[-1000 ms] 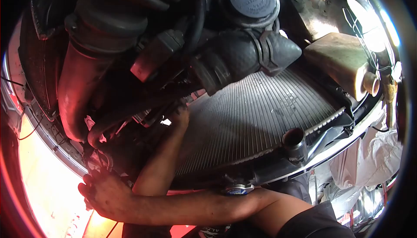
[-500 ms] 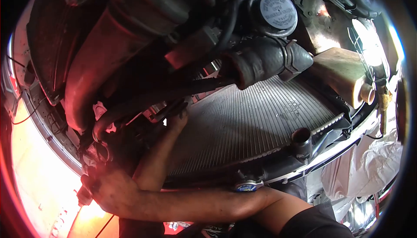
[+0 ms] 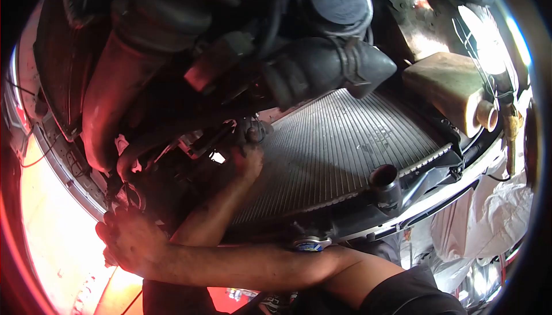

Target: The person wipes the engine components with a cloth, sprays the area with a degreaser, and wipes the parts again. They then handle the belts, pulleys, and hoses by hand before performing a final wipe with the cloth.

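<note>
My right arm reaches across from the lower right, and my right hand (image 3: 135,240) is at the left side of the engine bay. Its fingers curl closed near the lower end of a dark hose (image 3: 129,168); what they grip is hidden in red glare. Deeper in, beside the left edge of the finned radiator (image 3: 322,154), is my left hand (image 3: 252,157). Its fingers are bent around a small dark part (image 3: 253,128) that shadow keeps me from naming. The left forearm passes behind the right one.
A thick rubber hose (image 3: 310,73) with a clamp hangs over the radiator. A round-capped part (image 3: 339,4) sits above it. At right are a yellowed plastic reservoir (image 3: 445,88) and a bright work lamp (image 3: 486,45). A radiator cap (image 3: 310,245) lies under my right forearm.
The view has shifted, so the hoses and radiator sit further left. My left hand has moved right along the radiator's edge. My right hand has turned slightly and stays at the left side.
</note>
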Available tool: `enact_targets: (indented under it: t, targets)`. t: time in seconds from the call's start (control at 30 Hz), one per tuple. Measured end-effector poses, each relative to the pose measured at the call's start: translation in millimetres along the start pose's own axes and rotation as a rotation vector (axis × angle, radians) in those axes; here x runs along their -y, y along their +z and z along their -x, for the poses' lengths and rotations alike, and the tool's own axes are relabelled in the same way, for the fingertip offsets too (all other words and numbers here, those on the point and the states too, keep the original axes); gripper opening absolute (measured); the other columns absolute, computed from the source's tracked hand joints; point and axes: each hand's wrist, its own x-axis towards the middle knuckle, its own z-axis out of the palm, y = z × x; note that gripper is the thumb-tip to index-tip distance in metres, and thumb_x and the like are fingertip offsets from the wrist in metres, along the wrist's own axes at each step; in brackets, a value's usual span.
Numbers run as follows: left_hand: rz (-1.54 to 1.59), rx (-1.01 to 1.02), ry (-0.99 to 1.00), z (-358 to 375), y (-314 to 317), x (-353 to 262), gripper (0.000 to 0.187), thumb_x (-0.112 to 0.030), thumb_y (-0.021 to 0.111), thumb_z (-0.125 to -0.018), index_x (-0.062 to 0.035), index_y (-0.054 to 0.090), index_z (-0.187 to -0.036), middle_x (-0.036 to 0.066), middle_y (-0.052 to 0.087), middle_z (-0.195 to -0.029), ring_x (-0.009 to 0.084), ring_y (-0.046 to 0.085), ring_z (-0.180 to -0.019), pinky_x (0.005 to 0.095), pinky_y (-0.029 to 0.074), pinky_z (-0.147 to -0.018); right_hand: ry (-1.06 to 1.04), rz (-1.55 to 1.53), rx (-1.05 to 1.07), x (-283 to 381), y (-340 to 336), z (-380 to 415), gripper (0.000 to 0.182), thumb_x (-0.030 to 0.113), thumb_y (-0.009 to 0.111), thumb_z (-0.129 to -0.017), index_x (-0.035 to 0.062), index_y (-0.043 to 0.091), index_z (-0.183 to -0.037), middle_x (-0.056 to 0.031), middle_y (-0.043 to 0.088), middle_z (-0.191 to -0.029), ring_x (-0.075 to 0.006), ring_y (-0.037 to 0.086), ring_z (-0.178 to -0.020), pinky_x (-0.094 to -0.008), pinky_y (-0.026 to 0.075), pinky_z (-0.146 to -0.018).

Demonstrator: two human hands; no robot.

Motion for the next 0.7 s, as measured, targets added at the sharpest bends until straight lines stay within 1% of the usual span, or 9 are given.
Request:
enact_targets:
  t: [0.03, 0.13, 0.17, 0.27, 0.43, 0.5, 0.6, 0.67, 0.7]
  targets:
    - [0.007, 0.017, 0.019, 0.0, -0.1, 2.0, 0.045, -0.018, 0.057, -0.104, 0.0015, 0.050, -0.144, 0.020, 0.061, -0.139, 0.0338, 0.059, -0.124, 0.0443, 0.041, -0.109, 0.013, -0.380, -0.041, -21.6, 35.3, 3.9, 0.018, 0.024, 0.066, -0.084, 0.0112, 0.055, -0.092, -0.0076, 0.057, -0.091, -0.0224, 0.059, -0.089, -0.0356, 0.050, -0.081]
    - [-0.260, -0.027, 0.232, -8.7, 10.3, 25.0, 0.053, -0.013, 0.056, -0.104, 0.0000, 0.040, -0.153, 0.022, 0.053, -0.148, 0.0329, 0.053, -0.132, 0.0414, 0.037, -0.113, -0.009, -0.188, 0.034, -17.1, 21.3, -1.9, 0.016, 0.021, 0.064, -0.086, 0.0101, 0.056, -0.095, -0.0068, 0.058, -0.095, -0.0227, 0.059, -0.093, -0.0346, 0.052, -0.081]
    - [-0.274, 0.011, 0.228, -19.5, 10.1, 27.9, 0.056, -0.011, 0.055, -0.103, -0.0006, 0.037, -0.155, 0.022, 0.050, -0.150, 0.0329, 0.052, -0.134, 0.0402, 0.036, -0.115, -0.014, 0.046, 0.071, -10.0, 3.2, -3.5, 0.017, 0.021, 0.064, -0.086, 0.0093, 0.056, -0.096, -0.0072, 0.058, -0.095, -0.0229, 0.059, -0.093, -0.0350, 0.052, -0.081]
    - [-0.263, 0.076, 0.156, -26.4, 2.5, 31.0, 0.060, -0.008, 0.053, -0.104, -0.0017, 0.030, -0.159, 0.022, 0.048, -0.151, 0.0317, 0.052, -0.134, 0.0379, 0.039, -0.114, -0.017, 0.211, 0.117, 3.2, -11.5, -7.3, 0.021, 0.019, 0.065, -0.084, 0.0068, 0.058, -0.099, -0.0085, 0.059, -0.096, -0.0235, 0.060, -0.093, -0.0362, 0.052, -0.079]
    - [0.294, 0.149, -0.237, -10.2, 6.0, -14.8, 0.069, -0.003, 0.051, -0.102, -0.0096, 0.019, -0.162, 0.017, 0.046, -0.148, 0.0276, 0.055, -0.129, 0.0371, 0.058, -0.093, -0.024, 0.312, 0.159, 12.7, -16.9, -7.1, 0.027, 0.017, 0.066, -0.082, 0.0028, 0.060, -0.104, -0.0106, 0.061, -0.097, -0.0244, 0.062, -0.094, -0.0383, 0.052, -0.077]
    - [0.417, 0.140, -0.252, -8.8, 7.4, -19.9, 0.074, 0.000, 0.052, -0.100, -0.0142, 0.015, -0.163, 0.015, 0.046, -0.146, 0.0255, 0.057, -0.125, 0.0347, 0.063, -0.081, -0.022, 0.352, 0.179, 14.4, -18.0, -6.5, 0.030, 0.017, 0.067, -0.081, 0.0012, 0.061, -0.106, -0.0114, 0.062, -0.097, -0.0248, 0.062, -0.094, -0.0391, 0.052, -0.076]
    - [0.434, 0.162, -0.270, -13.4, 9.5, -2.1, 0.078, 0.002, 0.054, -0.099, -0.0181, 0.013, -0.163, 0.014, 0.044, -0.147, 0.0249, 0.059, -0.120, 0.0335, 0.064, -0.073, -0.023, 0.379, 0.167, 15.9, -21.6, -3.1, 0.032, 0.014, 0.066, -0.080, -0.0006, 0.062, -0.107, -0.0128, 0.063, -0.098, -0.0254, 0.063, -0.094, -0.0402, 0.052, -0.075]
    - [0.391, 0.178, -0.247, -14.7, 7.4, 1.2, 0.077, 0.002, 0.054, -0.099, -0.0176, 0.014, -0.162, 0.015, 0.044, -0.147, 0.0244, 0.060, -0.117, 0.0334, 0.064, -0.074, -0.063, 0.369, 0.109, 13.7, -21.3, -0.3, 0.029, 0.012, 0.064, -0.081, -0.0010, 0.062, -0.106, -0.0140, 0.063, -0.098, -0.0260, 0.063, -0.094, -0.0409, 0.052, -0.075]
    - [0.560, 0.199, -0.286, -17.3, 8.0, 10.7, 0.077, 0.002, 0.054, -0.099, -0.0175, 0.015, -0.162, 0.015, 0.044, -0.147, 0.0241, 0.060, -0.117, 0.0330, 0.064, -0.073, -0.049, 0.351, 0.125, 13.1, -19.6, -1.1, 0.028, 0.012, 0.063, -0.081, -0.0011, 0.062, -0.106, -0.0143, 0.063, -0.098, -0.0261, 0.063, -0.093, -0.0411, 0.052, -0.076]
